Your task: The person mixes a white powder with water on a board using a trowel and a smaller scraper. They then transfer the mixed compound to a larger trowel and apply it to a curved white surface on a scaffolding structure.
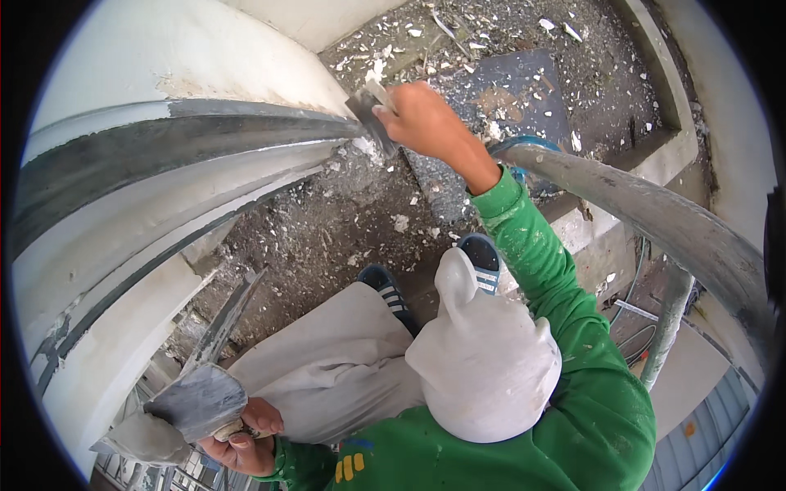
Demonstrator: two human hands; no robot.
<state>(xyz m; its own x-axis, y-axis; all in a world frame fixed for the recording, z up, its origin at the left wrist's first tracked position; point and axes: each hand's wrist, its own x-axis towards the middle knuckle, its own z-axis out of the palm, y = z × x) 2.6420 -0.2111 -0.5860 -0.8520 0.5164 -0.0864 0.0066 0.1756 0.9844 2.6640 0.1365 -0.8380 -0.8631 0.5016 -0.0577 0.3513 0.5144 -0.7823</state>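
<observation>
My right hand (430, 123) grips a wide putty knife (370, 123). Its grey blade meets the end of a moulded wall ledge (246, 123), beside some white putty. Low on the left, my left hand (246, 442) is closed on a second putty knife (196, 401) with a broad, smeared grey blade. Next to that blade is a white lump (147, 440), perhaps putty; what it rests on is unclear. A rounded white object (487, 368) covers part of my green top; its kind cannot be told.
White chips litter the dirty floor (327, 213) around my sandals (479, 258). A dark board (524, 90) lies ahead. On the right a thick, worn metal rail (655, 204) curves past my arm, with a post (667, 327) below it. A metal bar (225, 319) slants at the left.
</observation>
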